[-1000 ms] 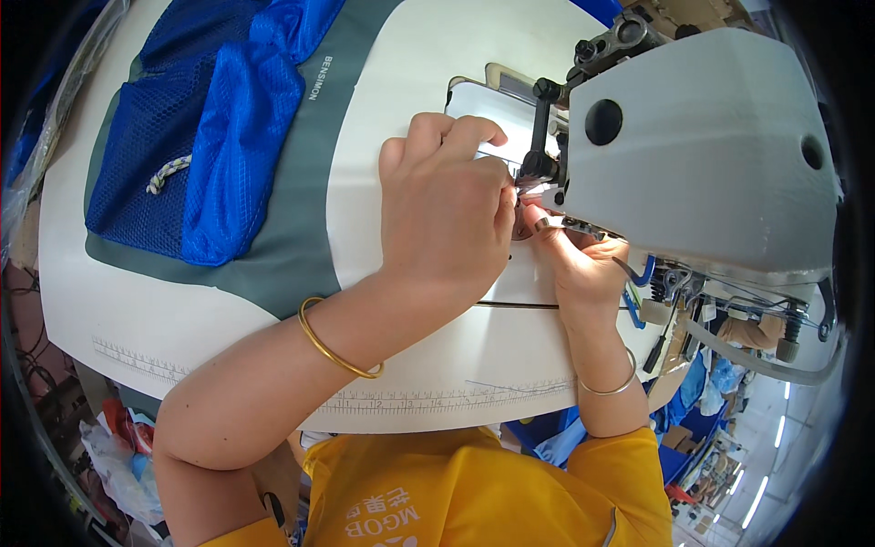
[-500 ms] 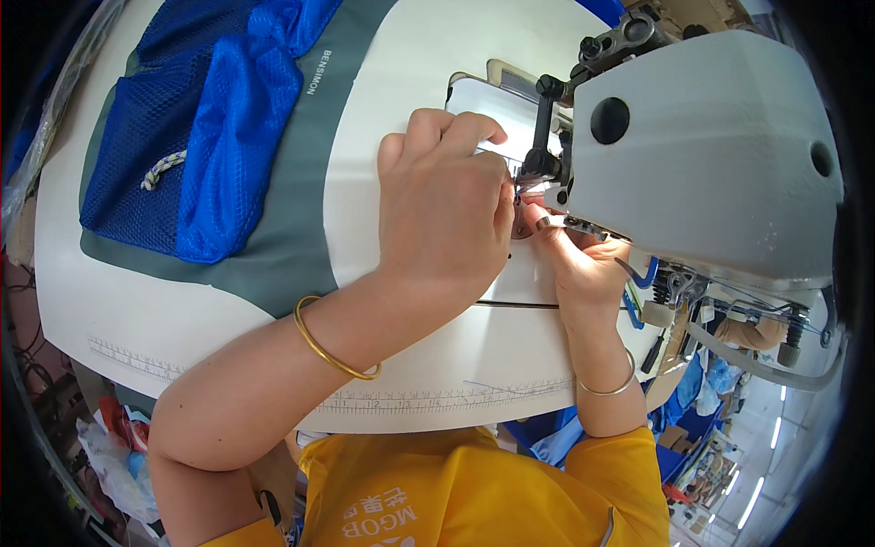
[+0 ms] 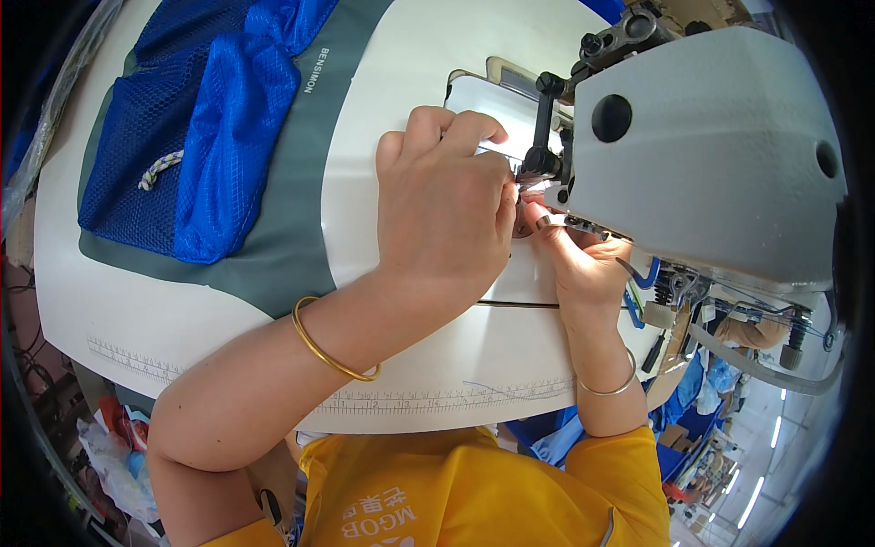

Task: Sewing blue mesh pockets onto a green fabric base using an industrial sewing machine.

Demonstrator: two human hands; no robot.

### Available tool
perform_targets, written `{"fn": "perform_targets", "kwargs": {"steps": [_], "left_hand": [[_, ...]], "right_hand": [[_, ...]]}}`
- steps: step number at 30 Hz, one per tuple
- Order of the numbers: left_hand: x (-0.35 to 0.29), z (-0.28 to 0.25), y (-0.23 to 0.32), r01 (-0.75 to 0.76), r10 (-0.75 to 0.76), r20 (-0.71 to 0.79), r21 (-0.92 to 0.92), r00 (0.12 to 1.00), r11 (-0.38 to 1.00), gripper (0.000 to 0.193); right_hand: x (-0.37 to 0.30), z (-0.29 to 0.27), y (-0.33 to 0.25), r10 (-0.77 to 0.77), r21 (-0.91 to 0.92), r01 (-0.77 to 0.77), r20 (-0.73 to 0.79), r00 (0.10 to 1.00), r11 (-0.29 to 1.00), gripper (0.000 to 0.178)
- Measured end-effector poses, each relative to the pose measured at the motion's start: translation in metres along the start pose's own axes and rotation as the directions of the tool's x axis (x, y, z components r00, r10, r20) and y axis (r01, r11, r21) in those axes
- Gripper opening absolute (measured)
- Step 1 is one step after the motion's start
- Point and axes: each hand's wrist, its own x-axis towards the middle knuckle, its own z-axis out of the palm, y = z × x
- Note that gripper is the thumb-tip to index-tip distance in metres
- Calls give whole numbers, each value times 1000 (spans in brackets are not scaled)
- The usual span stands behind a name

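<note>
My left hand (image 3: 447, 196) is bent over the needle area of a white sewing machine (image 3: 702, 155). Its thumb and index finger are pinched together beside the needle, and whatever lies between them is too small to make out. From the right, my right hand (image 3: 583, 260) reaches under the machine head. Its thumb tip comes up to the lit presser foot area (image 3: 521, 196), almost meeting the left fingertips. The other right fingers curl partly out of sight beneath the machine's metal parts, so what they hold is hidden.
On the left of the white table (image 3: 228, 319) lies a grey-green sheet (image 3: 292, 246) carrying blue mesh fabric (image 3: 219, 146) with a speckled cord (image 3: 161, 170). A ruler strip (image 3: 410, 401) runs along the near edge. Thread guides and a pale tube (image 3: 775, 369) stick out below the machine head.
Both hands keep practically the same pose at the needle. The whole view has shifted very slightly; nothing is visibly taken up or let go.
</note>
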Motion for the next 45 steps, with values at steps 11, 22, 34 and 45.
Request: {"fn": "perform_targets", "kwargs": {"steps": [11,22,34,45], "left_hand": [[0,0,0,4,-4,3,0,1000,1000,8],[0,0,1,12,-12,-3,10,1000,1000,8],[-1,-2,-2,-25,25,16,-15,1000,1000,7],[-1,-6,-4,-23,26,61,-41,998,999,3]], "right_hand": [[-2,-1,-2,-8,-74,8,-12,1000,997,13],[0,-3,4,-55,-73,55,-9,998,996,12],[-4,3,10,185,361,-155,-49,982,920,10],[-2,1,0,-1,-1,1,39,999,1000,11]]}}
